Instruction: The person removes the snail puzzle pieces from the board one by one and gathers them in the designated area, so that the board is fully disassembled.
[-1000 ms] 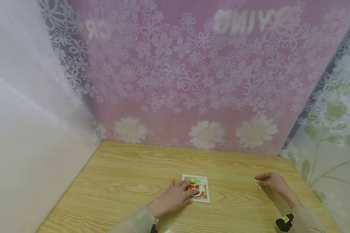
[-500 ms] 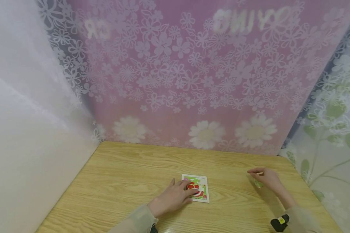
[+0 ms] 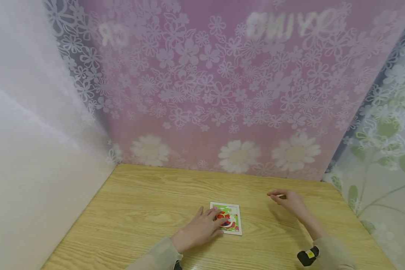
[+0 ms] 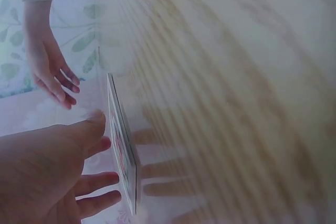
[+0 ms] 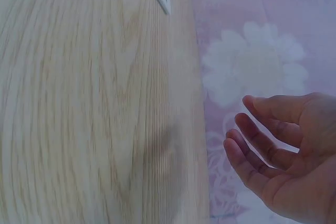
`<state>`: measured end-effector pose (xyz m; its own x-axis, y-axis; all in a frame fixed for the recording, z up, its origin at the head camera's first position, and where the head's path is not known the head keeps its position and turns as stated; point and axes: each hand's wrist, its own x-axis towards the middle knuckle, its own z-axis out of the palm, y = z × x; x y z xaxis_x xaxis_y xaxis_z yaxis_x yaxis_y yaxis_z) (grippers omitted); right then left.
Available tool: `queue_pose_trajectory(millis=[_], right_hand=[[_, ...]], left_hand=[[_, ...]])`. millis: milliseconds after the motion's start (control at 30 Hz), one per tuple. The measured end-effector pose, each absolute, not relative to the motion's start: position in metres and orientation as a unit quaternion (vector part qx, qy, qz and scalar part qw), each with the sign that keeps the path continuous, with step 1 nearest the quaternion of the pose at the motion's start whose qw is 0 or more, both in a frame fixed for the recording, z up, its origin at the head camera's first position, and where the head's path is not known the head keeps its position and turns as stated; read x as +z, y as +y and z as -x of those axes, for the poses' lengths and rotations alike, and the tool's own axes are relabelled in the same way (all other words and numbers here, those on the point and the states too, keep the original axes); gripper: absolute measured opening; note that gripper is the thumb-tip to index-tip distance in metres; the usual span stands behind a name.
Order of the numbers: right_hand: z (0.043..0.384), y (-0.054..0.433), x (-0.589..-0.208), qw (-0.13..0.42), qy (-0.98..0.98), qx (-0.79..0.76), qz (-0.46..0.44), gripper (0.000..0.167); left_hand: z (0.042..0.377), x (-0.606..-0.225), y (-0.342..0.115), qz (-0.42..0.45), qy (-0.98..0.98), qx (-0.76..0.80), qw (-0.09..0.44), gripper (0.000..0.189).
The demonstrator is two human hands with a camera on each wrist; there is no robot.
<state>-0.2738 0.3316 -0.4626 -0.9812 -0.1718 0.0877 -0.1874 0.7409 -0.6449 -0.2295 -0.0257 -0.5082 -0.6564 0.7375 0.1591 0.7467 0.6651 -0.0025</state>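
A small square jigsaw puzzle [image 3: 240, 221] with a white frame lies on the table; its picture is green and red, with whitish patches. My left hand [image 3: 202, 227] rests its spread fingertips on the picture's left part and hides some of it. In the left wrist view, that hand's fingers reach over the puzzle board [image 4: 129, 182]. To the right of the puzzle, my right hand [image 3: 288, 202] hovers above the table with loosely bent fingers. Nothing shows between its fingers [image 5: 254, 129] in the right wrist view. The green puzzle piece seen earlier near it is out of sight.
The wooden table [image 3: 148, 198] meets a pink flower-printed curtain [image 3: 195, 93] at the back. A whitish sheet [image 3: 37, 131] hangs at the left, and a leaf-patterned curtain [image 3: 388, 157] at the right. A black device [image 3: 308, 255] sits on the right wrist.
My right hand has left the green piece at its fingertips and moved left, toward the puzzle. The piece, still visible half a second ago, is now hidden. My left hand has stayed put.
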Motion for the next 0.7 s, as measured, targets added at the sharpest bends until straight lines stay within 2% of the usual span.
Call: queue_pose_trajectory(millis=[167, 700], right_hand=[[0.274, 0.31, -0.462, 0.012, -0.925, 0.362, -0.111, 0.029], [0.278, 0.251, -0.47, -0.023, -0.887, 0.434, -0.159, 0.028]], left_hand=[[0.226, -0.506, -0.025, 0.399, -0.913, -0.023, 0.085, 0.051], [0.224, -0.51, -0.022, 0.356, -0.934, -0.017, 0.035, 0.06]])
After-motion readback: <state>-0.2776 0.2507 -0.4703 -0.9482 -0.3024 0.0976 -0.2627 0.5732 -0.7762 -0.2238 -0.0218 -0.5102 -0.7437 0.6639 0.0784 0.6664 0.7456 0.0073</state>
